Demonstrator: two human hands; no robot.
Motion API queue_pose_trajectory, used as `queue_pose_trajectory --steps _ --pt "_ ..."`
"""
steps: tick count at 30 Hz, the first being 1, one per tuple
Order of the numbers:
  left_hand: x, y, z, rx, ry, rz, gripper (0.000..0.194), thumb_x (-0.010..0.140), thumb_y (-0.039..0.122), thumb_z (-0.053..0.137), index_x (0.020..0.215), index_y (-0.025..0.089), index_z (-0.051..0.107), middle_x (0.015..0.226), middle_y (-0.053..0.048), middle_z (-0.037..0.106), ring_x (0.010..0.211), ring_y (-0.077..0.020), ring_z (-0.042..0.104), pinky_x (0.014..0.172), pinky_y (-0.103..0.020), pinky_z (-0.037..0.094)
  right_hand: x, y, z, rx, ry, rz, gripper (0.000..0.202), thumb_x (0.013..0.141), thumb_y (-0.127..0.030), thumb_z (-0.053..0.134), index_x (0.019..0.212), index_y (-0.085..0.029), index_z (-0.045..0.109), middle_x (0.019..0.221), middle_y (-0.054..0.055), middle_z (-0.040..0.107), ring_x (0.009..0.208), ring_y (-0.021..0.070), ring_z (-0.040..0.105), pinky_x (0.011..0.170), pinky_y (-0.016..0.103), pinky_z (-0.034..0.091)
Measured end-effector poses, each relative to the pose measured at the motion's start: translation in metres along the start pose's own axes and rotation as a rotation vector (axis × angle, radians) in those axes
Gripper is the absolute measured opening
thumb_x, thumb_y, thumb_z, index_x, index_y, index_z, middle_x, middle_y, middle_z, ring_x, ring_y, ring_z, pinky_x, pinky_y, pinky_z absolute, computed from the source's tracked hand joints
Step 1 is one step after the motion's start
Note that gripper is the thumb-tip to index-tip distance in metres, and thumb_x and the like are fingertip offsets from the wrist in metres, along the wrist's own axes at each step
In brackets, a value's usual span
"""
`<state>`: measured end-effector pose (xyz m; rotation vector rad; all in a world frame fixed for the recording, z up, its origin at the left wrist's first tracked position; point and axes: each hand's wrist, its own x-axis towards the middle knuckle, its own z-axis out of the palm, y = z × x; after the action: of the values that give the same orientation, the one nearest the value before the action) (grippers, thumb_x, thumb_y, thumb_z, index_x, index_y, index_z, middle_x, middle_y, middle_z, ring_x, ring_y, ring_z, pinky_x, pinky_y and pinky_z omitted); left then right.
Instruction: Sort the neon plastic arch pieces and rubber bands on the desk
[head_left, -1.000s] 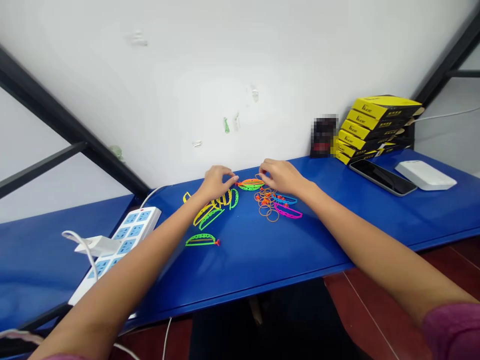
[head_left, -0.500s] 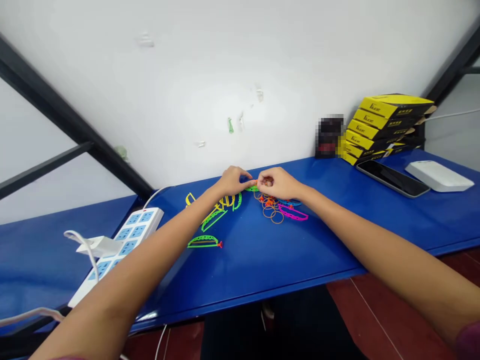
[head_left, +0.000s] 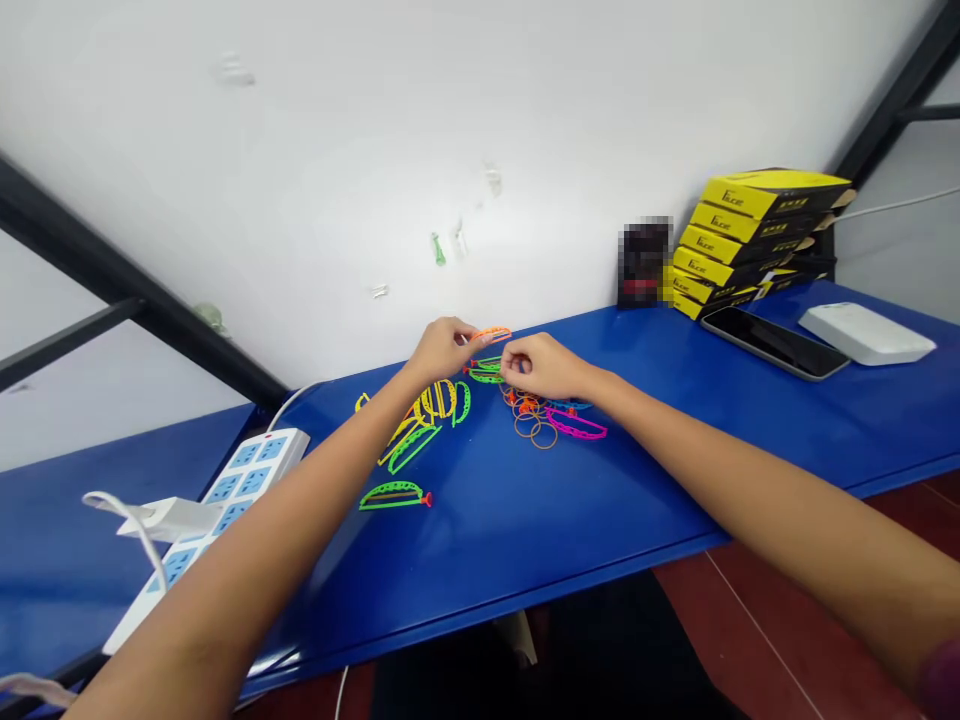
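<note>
An orange plastic bow [head_left: 493, 333] is pinched in my left hand [head_left: 444, 350], close to the wall. My right hand [head_left: 544, 365] is closed over the pile of rubber bands [head_left: 542, 432]; what its fingers hold, if anything, is hidden. Between the hands lies a green bow [head_left: 486, 370] with a red tip. A pink bow [head_left: 576, 424] and a partly covered blue piece lie below my right hand. Yellow bows [head_left: 439, 399] and green ones [head_left: 414, 448] are grouped under my left forearm. Nearer the front, another green bow [head_left: 392, 496] has a red suction tip.
On the left a white power strip [head_left: 279, 450] carries a plugged white adapter [head_left: 176, 519]. To the right are a phone [head_left: 776, 342], a white box [head_left: 868, 333], stacked yellow-black boxes [head_left: 761, 215] and a blurred dark object [head_left: 643, 262]. The blue table [head_left: 525, 540] meets a white wall.
My left hand has moved up and left from my right hand, and the orange bow now shows in its fingers. More of the green bow between the hands is visible. The view has shifted slightly.
</note>
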<state>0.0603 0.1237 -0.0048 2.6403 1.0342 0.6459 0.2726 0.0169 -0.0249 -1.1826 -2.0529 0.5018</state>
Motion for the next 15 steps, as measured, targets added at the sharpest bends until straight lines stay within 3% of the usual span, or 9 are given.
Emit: queue_pose_trajectory --steps 3,7,10,15 --pt "-0.003 0.004 0.0 0.032 0.018 0.059 0.04 0.105 0.044 0.06 0.12 0.021 0.089 0.093 -0.01 0.079 0.085 -0.0225 0.067 0.082 -0.035 0.051 0.001 0.002 -0.005 0.018 0.028 0.029 0.012 0.083 -0.012 0.06 0.073 -0.018 0.065 0.07 0.001 0.067 0.064 0.0133 0.055 0.066 0.028 0.039" --pt "-0.012 0.005 0.006 0.112 -0.013 0.163 0.034 0.104 0.04 0.064 0.123 0.025 0.088 0.118 -0.014 0.077 0.109 -0.0297 0.067 0.101 -0.044 0.051 0.002 0.004 -0.01 0.069 0.045 0.072 0.011 0.084 -0.017 0.062 0.074 -0.018 0.067 0.067 0.0 0.065 0.064 0.0135 0.054 0.065 0.028 0.041" --pt "-0.02 0.002 0.012 0.26 -0.086 0.26 0.037 0.109 0.039 0.057 0.128 0.027 0.086 0.133 -0.016 0.074 0.118 -0.032 0.066 0.105 -0.049 0.051 0.003 0.005 -0.01 0.128 0.021 0.103 0.01 0.084 -0.02 0.063 0.075 -0.018 0.068 0.071 0.001 0.069 0.066 0.0136 0.057 0.065 0.027 0.044" --pt "-0.033 0.003 0.016 0.319 -0.119 0.285 0.041 0.111 0.034 0.051 0.14 0.024 0.079 0.153 -0.018 0.067 0.138 -0.0367 0.061 0.117 -0.056 0.048 0.005 0.007 -0.01 0.185 0.014 0.127 0.008 0.081 -0.02 0.062 0.076 -0.018 0.068 0.072 0.001 0.069 0.066 0.0131 0.057 0.065 0.027 0.046"
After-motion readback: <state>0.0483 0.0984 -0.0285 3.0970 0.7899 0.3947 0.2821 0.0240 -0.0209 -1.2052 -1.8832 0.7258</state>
